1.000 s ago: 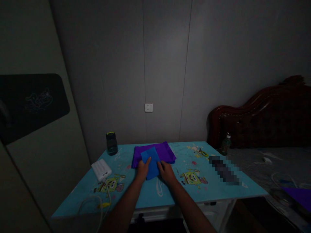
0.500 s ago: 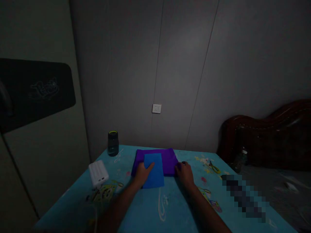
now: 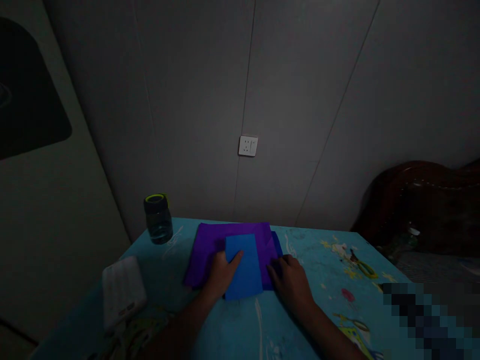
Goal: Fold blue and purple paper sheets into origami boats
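Observation:
My left hand point(image 3: 222, 274) is closed on a small blue sheet point(image 3: 243, 270), its thumb lying across the front. That sheet looks like folded paper and covers part of a larger purple sheet point(image 3: 210, 245) on the table. My right hand point(image 3: 291, 277) is at the purple sheet's right edge, fingers curled and thumb on the near corner. A strip of a dark blue sheet point(image 3: 277, 244) sticks out from beneath the purple one, beside the right fingers. The undersides of both hands are hidden.
A patterned light-blue cloth covers the table point(image 3: 311, 250). A dark water bottle point(image 3: 159, 220) stands at the back left, with a white power bank point(image 3: 123, 292) nearer me. Behind the table is a wall with a socket point(image 3: 248, 146). A pixelated patch hides something at the right.
The view has come closer to the table. A dark blue edge now shows at the purple sheet's right side. My left hand still holds the small blue sheet.

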`<state>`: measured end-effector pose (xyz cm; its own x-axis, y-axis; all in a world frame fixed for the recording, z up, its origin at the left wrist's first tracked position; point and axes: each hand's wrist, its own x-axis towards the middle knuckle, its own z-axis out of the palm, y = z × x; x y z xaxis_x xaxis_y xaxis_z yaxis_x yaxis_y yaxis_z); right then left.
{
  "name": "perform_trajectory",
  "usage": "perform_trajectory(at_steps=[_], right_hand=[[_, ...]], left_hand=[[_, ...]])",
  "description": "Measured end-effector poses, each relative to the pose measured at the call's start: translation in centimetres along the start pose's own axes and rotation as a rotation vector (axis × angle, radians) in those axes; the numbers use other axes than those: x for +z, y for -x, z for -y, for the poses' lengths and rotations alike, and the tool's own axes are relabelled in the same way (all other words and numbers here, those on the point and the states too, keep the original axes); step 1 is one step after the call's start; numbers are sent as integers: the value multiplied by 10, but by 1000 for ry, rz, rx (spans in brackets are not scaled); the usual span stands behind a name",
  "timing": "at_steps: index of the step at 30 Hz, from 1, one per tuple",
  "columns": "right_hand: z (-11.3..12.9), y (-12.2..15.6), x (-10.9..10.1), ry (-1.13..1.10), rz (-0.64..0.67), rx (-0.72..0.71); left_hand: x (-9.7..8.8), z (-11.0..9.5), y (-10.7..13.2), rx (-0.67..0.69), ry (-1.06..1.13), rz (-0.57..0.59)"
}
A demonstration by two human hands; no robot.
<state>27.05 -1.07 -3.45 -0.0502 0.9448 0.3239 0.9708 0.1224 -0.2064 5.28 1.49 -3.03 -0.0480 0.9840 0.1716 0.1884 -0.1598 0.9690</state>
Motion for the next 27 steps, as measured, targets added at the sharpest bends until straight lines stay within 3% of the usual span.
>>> perform_trajectory(at_steps=[7, 10, 13, 16, 20, 24, 27], right_hand=[[-19, 4, 3, -193, -60, 13], [-14, 6, -3, -276, -188, 35], [2, 12, -19, -514, -255, 6], [23, 22, -31, -881, -43, 17], [40, 33, -28, -1323, 207, 186], [41, 34, -25, -1518, 260, 285], [39, 32, -29, -1504, 210, 328]], left_hand=[[-1, -1, -2, -36, -8, -2], [1, -6, 5, -39, -24, 11], [6, -15, 18, -77, 38, 60], [12, -25, 34, -112, 151, 170], [13, -29, 50, -214, 259, 250], [12, -25, 55, -290, 226, 207], [14, -21, 52, -130, 191, 81]])
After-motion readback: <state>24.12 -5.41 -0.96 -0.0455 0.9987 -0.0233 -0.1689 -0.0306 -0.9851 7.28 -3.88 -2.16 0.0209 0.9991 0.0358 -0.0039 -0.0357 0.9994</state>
